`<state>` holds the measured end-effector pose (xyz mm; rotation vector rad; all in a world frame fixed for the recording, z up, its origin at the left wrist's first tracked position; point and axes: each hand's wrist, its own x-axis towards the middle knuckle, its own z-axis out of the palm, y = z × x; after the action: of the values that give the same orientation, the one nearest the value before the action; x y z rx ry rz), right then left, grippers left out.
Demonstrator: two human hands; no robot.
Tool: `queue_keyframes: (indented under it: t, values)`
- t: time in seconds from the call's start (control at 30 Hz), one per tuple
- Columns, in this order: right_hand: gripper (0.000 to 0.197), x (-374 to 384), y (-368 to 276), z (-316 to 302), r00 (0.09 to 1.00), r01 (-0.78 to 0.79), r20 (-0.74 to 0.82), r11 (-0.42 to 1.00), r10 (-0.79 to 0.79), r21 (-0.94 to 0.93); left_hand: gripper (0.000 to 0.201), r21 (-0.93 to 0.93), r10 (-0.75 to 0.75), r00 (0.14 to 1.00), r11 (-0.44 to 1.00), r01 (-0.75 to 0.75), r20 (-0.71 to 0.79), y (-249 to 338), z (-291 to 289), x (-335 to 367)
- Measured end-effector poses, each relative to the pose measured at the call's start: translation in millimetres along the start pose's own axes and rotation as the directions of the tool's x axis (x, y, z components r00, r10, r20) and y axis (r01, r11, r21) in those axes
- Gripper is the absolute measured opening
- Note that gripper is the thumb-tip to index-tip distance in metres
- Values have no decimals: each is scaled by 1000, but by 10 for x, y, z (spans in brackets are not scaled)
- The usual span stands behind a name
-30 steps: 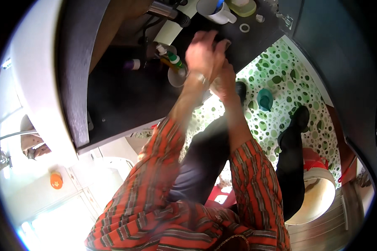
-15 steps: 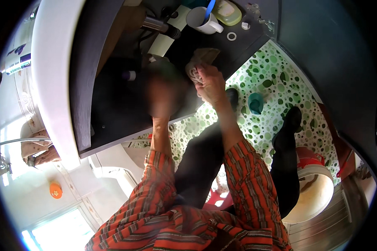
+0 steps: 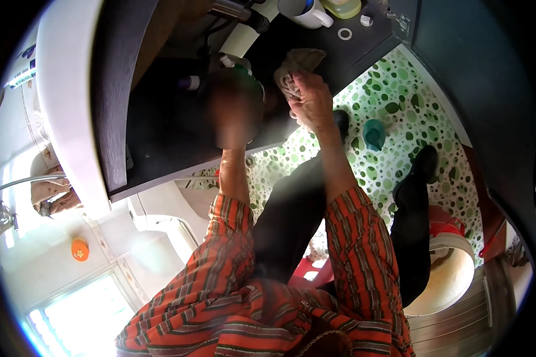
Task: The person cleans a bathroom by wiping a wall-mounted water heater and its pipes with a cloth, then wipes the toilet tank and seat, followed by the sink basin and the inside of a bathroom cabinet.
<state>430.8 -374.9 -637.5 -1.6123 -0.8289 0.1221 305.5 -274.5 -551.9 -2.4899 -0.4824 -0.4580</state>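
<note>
A crumpled grey-beige cloth (image 3: 298,68) is bunched in my right hand (image 3: 312,101), whose fingers are closed round it over the dark cabinet shelf (image 3: 167,137). One end of the cloth spreads out beyond the fingertips. Further left over the same shelf, my left hand (image 3: 232,116) is a blur and its fingers cannot be made out. Just past it shows part of a small white-and-green item (image 3: 241,66), mostly hidden by the hand. A small bottle with a white and purple end (image 3: 189,83) lies to the left of that hand.
A white mug (image 3: 304,15), a yellow-green bottle (image 3: 342,7) and a white ring (image 3: 345,34) sit at the shelf's far end. A dark door (image 3: 470,77) stands open at right. On the pebble-patterned floor are a teal scoop (image 3: 374,134) and a bucket (image 3: 443,279).
The view has shifted, so the shelf items sit higher and further right. More of the white-and-green item shows past my left hand. My right hand keeps its grip on the cloth.
</note>
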Motion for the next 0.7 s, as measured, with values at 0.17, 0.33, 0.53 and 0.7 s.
queue_keyframes:
  t: [0.17,0.33,0.53,0.7]
  values:
    - [45,-3,13,69,1000,17,1,999,-17,47,24,-515,-628,653,427,744,423,161,-343,304]
    - [48,-145,319,4,997,21,-70,999,-24,-33,26,-613,-525,851,681,401,-27,692,-245,485]
    - [39,-52,-49,170,982,-137,153,978,113,157,34,-568,-193,980,811,139,-36,793,142,1383]
    - [56,-33,-23,55,996,-11,89,997,18,-82,41,-646,-206,933,677,354,295,919,737,1709]
